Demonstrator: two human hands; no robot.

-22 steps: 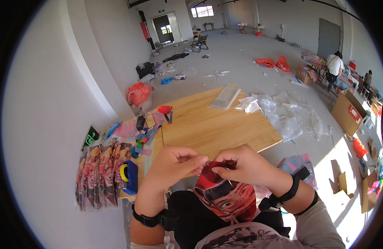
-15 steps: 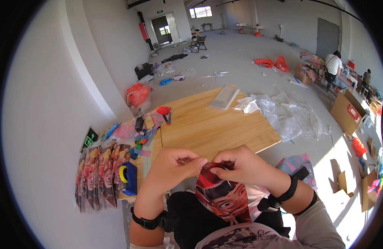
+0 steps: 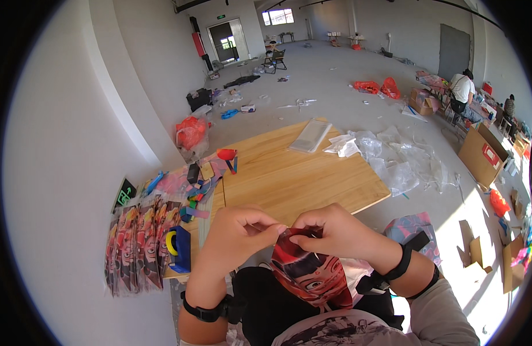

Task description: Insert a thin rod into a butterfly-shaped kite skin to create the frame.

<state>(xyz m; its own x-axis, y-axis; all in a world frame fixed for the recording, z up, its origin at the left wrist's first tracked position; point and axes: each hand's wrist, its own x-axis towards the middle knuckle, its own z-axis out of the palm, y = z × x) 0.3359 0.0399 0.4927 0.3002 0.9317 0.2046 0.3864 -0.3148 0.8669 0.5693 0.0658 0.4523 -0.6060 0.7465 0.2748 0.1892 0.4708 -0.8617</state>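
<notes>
Above my lap hangs a glossy red printed sheet (image 3: 316,278) with a dark-haired cartoon face; its exact kind is unclear. At its top edge the fingers of my left hand (image 3: 243,233) are pinched together on a corner. Close beside them, my right hand (image 3: 329,230) grips the same top edge, thumb over the front. The two hands nearly touch. A pale, shiny part of the sheet shows under my right wrist. My curled fingers hide whatever small detail lies between them.
A wooden table (image 3: 277,173) stands ahead, bearing a clear plastic sleeve pack (image 3: 311,136). To the left are a blue tape dispenser (image 3: 179,249), coloured scraps and several bagged cartoon prints (image 3: 136,245). Crumpled plastic (image 3: 401,161) and cardboard boxes (image 3: 482,155) lie right; a person (image 3: 463,92) sits farther off.
Both hands keep their pinch on the top edge and have shifted only slightly. The sheet's pale right side is now less visible beneath my right wrist.
</notes>
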